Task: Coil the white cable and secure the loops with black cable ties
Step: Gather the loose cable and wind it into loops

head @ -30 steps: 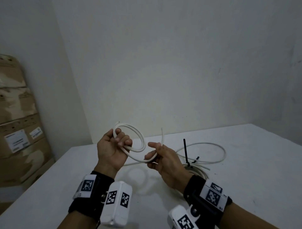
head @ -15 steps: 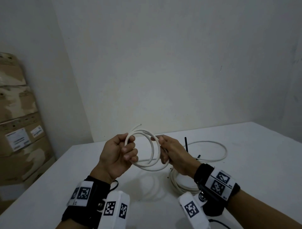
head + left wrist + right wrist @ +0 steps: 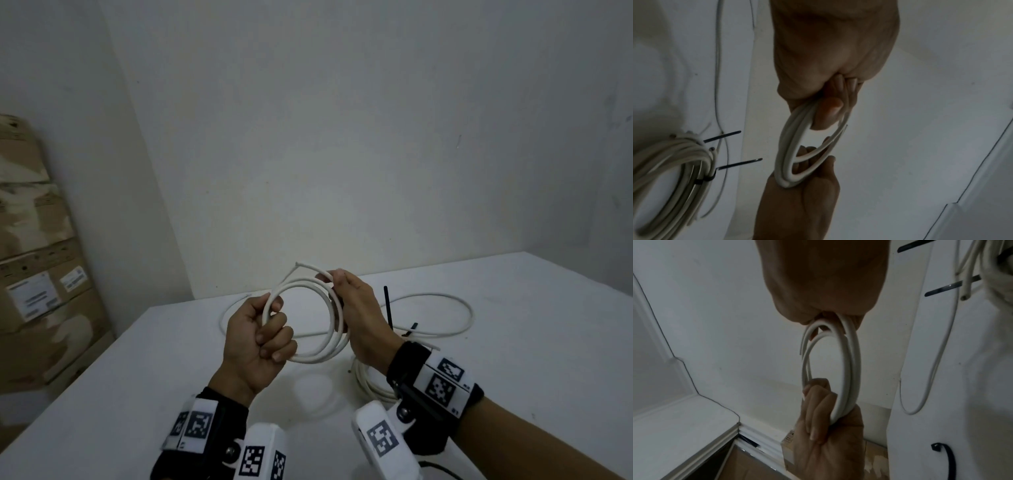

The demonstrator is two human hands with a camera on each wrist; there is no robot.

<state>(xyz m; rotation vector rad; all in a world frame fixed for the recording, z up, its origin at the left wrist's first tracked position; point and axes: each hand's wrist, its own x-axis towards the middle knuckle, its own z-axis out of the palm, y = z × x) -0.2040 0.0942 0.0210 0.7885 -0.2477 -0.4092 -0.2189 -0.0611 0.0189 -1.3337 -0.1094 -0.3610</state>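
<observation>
White cable [image 3: 308,322] sits coiled in a few loops, held up in the air above the bench [image 3: 513,359] between both of my hands. From the head view I see the coil nearly face-on as a round ring, its free end [image 3: 298,264] poking up and away at the top; the wrist views show that same ring edge-on, as a narrow oval running from one hand to the other. My left hand [image 3: 255,346] has its fingers curled tight around the ring's left side. My right hand [image 3: 361,317] grips the opposite side, its fingers wrapped round the strands. Only the left wrist view shows clearly a second, thicker bundle of cable [image 3: 680,172] lying on the bench, bound with black cable ties [image 3: 707,179] whose tails stick out sideways; in the head view that bundle is mostly hidden behind my right wrist. More slack cable [image 3: 445,308] trails in a wide loop across the bench behind my hands.
</observation>
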